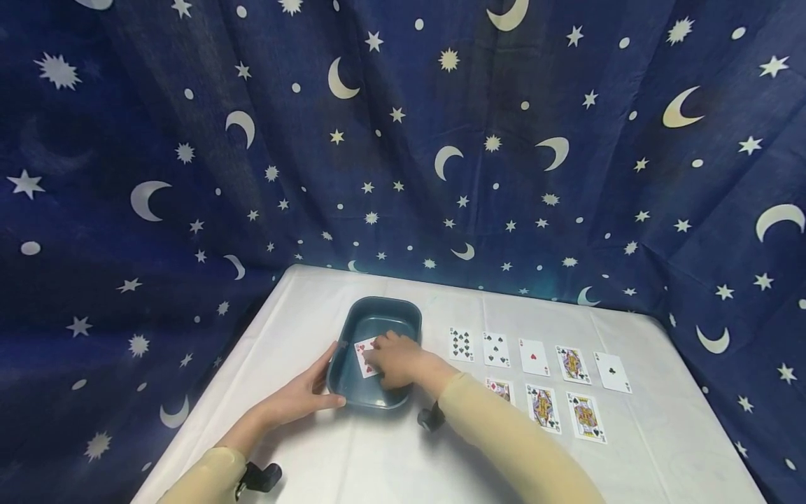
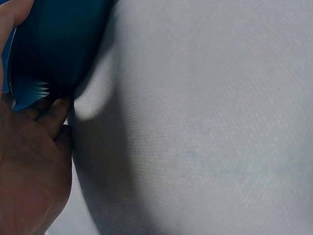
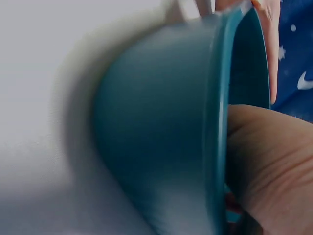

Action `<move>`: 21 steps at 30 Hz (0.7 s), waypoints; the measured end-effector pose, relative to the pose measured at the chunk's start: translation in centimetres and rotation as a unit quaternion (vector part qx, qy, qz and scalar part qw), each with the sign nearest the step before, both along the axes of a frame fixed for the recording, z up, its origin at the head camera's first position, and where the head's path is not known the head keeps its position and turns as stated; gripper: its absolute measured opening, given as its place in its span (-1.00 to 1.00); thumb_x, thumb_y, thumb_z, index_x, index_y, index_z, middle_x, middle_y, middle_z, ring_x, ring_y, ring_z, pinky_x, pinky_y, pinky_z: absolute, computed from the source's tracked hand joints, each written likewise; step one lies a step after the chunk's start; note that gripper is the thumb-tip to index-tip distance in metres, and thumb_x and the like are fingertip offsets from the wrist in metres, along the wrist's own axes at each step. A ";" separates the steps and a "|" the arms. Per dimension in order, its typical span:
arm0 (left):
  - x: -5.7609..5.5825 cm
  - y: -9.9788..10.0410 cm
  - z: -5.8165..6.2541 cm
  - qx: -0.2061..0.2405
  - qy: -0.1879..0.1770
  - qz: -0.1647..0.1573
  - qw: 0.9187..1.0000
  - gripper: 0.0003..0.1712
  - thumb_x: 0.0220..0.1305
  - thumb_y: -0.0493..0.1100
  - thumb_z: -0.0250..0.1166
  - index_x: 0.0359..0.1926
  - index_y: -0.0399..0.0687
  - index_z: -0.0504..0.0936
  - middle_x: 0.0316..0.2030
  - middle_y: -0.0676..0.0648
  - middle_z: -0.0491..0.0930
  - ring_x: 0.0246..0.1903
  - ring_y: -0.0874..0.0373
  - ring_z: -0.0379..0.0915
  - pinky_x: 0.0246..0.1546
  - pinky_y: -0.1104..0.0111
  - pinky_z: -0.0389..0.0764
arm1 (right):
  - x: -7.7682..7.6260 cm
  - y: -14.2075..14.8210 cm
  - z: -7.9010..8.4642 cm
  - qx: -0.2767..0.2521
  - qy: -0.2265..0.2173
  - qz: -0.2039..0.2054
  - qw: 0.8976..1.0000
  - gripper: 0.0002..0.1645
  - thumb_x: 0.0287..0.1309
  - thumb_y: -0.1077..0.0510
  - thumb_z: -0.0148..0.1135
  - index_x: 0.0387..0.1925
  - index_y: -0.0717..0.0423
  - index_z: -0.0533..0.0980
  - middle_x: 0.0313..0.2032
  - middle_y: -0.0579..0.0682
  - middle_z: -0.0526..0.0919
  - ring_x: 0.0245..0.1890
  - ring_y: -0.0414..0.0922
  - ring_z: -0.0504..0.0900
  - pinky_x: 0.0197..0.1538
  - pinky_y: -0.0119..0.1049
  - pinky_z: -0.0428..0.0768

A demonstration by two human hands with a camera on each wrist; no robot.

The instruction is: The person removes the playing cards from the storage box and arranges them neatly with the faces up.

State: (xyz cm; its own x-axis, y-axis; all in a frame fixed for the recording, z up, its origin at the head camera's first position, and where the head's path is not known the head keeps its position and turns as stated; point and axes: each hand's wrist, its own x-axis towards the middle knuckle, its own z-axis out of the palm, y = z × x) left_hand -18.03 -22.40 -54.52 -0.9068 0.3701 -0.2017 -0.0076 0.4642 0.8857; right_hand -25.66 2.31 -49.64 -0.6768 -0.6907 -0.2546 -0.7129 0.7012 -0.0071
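A dark teal plastic tub stands on the cloth-covered table. My left hand holds its near left corner, thumb along the near side and fingers on the left wall; in the left wrist view the fingers reach round the tub's wall. My right hand reaches down inside the tub, with its curled fingers on a playing card. The card is face up with red heart pips, its right part covered by the fingers. The right wrist view shows the hand over the rim, its fingertips hidden by the wall.
Right of the tub, face-up cards lie in two rows, among them a spade card, an ace of hearts, an ace of clubs and a queen of clubs. My right sleeve partly covers the near row. A star-patterned curtain hangs behind.
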 end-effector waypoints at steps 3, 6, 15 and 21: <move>0.0 0.0 0.0 0.003 -0.002 0.000 1.000 0.30 0.21 0.08 0.51 0.65 0.44 -0.28 0.64 -0.05 -0.24 0.58 -0.09 -0.23 0.51 0.03 0.07 | -1.0 0.1 -0.2 -0.025 0.003 -0.019 1.000 -0.04 -0.04 -0.18 0.59 0.43 -0.19 0.44 0.32 -0.07 0.46 0.27 -0.07 0.40 0.41 -0.07 0.42; 0.0 0.1 0.0 0.005 -0.003 0.000 1.000 0.31 0.20 0.08 0.51 0.65 0.44 -0.28 0.64 -0.04 -0.26 0.58 -0.08 -0.24 0.51 0.04 0.06 | -2.1 0.3 -0.2 -0.035 -0.011 -0.031 0.999 0.04 -0.12 -0.18 0.64 0.43 -0.17 0.42 0.34 -0.05 0.45 0.36 0.00 0.36 0.46 0.01 0.35; 0.0 0.0 -0.1 0.006 0.000 -0.003 1.000 0.31 0.22 0.06 0.51 0.66 0.37 -0.29 0.64 -0.05 -0.26 0.58 -0.08 -0.24 0.51 0.05 0.07 | -3.6 0.2 0.3 -0.057 -0.065 -0.061 0.994 0.08 -0.23 -0.15 0.71 0.40 -0.15 0.46 0.37 -0.04 0.42 0.36 -0.01 0.36 0.45 -0.04 0.37; 0.1 0.1 0.0 0.004 0.001 -0.001 1.000 0.29 0.22 0.07 0.50 0.65 0.37 -0.27 0.64 -0.08 -0.25 0.58 -0.10 -0.24 0.51 0.03 0.08 | -3.7 -0.1 0.5 -0.057 -0.060 -0.074 0.994 0.13 -0.32 -0.19 0.75 0.37 -0.13 0.45 0.29 -0.05 0.44 0.26 -0.06 0.38 0.41 -0.09 0.42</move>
State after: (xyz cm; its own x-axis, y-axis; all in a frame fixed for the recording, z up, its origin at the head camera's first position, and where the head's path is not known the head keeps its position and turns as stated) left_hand -17.96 -22.32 -54.51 -0.9066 0.3732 -0.1972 -0.0057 0.4563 0.8898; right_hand -29.37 2.26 -49.12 -0.7423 -0.6153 -0.2653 -0.5919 0.7877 -0.1708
